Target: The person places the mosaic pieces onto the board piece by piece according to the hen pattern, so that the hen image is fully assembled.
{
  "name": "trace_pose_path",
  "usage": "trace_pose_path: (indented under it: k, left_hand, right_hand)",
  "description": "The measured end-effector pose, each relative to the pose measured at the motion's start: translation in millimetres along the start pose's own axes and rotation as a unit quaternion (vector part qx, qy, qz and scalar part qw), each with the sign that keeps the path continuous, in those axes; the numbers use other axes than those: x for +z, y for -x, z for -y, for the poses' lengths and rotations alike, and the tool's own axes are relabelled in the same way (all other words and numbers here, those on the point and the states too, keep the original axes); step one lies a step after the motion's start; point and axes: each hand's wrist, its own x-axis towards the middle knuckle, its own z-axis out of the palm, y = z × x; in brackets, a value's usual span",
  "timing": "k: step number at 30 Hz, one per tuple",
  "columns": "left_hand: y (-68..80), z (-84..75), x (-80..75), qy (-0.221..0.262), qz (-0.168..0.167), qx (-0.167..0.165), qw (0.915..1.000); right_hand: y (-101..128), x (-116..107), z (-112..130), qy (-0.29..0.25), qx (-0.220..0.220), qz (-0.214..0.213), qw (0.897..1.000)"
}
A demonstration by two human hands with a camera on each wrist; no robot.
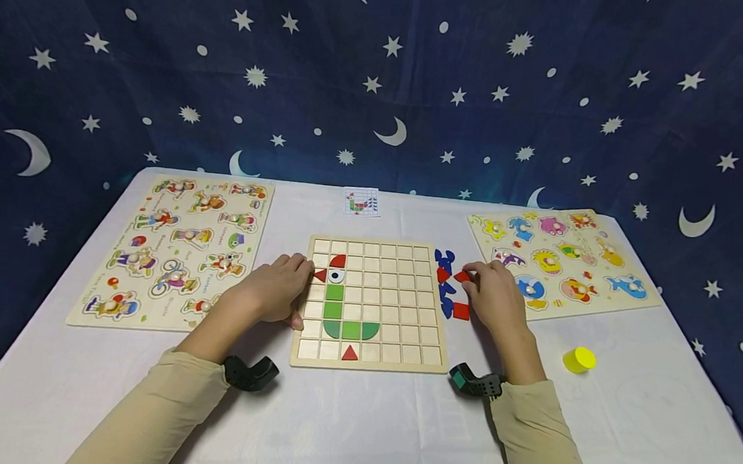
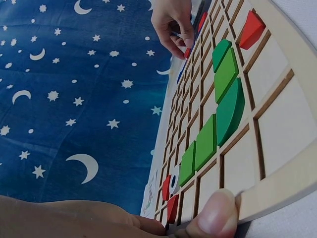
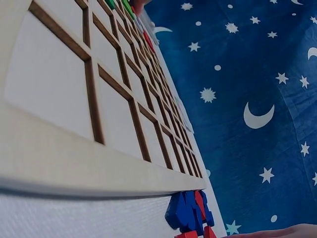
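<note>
A wooden grid board [image 1: 399, 368] lies at the middle of the table, with red, green and eye-marked pieces in its left cells. My left hand [image 1: 279, 288] rests along the board's left edge, fingers and thumb spread apart, the thumb [image 2: 218, 213] touching the frame. Just right of the board, my right hand [image 1: 497, 296] pinches a small red piece [image 1: 463, 276], partly hidden by the fingers. Below that hand lie several blue pieces [image 1: 447, 304], a red square [image 1: 461, 311] and another red piece [image 1: 443, 275]. On the board are a green square [image 1: 334, 310] and a red triangle [image 1: 350, 352].
A small pattern card [image 1: 362, 202] lies behind the board. To the left is a knob puzzle of people [image 1: 171, 251]; at the right, a sea-animal puzzle [image 1: 561, 260]. A yellow cylinder [image 1: 579, 360] stands near the right forearm. A starry cloth [image 1: 382, 115] hangs behind the table.
</note>
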Motion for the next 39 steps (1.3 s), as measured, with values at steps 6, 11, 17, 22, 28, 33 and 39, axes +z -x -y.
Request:
trace_pose_path:
  k: [6,11,17,22,28,33,39]
  left_hand:
    - [-0.8,-0.9,0.2,0.004,0.001,-0.002,1.0000]
    - [-0.2,-1.1,0.3,0.004,-0.001,-0.005,1.0000]
    - [0.4,-0.1,0.5,-0.001,-0.009,-0.001,1.0000]
    - [-0.5,0.2,0.5,-0.002,-0.008,0.000,1.0000]
    - [-0.3,0.2,2.0,-0.001,-0.007,-0.002,1.0000]
    - [-0.3,0.0,1.6,0.000,-0.009,0.000,1.0000]
    - [-0.8,0.4,1.9,-0.002,-0.006,-0.002,1.0000]
  right_hand:
    - [-0.8,-1.1,-0.4,-0.021,0.010,0.006,1.000]
    - [-2.4,-1.3,-0.3,-0.039,0.015,0.002,0.999]
    - [-2.0,-2.7,1.0,-0.047,0.016,-0.015,0.999]
    - [-0.9,-3.9,4.3,-0.063,0.011,-0.039,0.997]
    - [2.2,-0.9,14.5,-0.093,-0.033,-0.046,0.994]
    - [6.6,3.2,29.1,-0.108,-0.064,-0.040,0.991]
    - [14.3,9.6,51.3,-0.134,-0.098,-0.017,0.986]
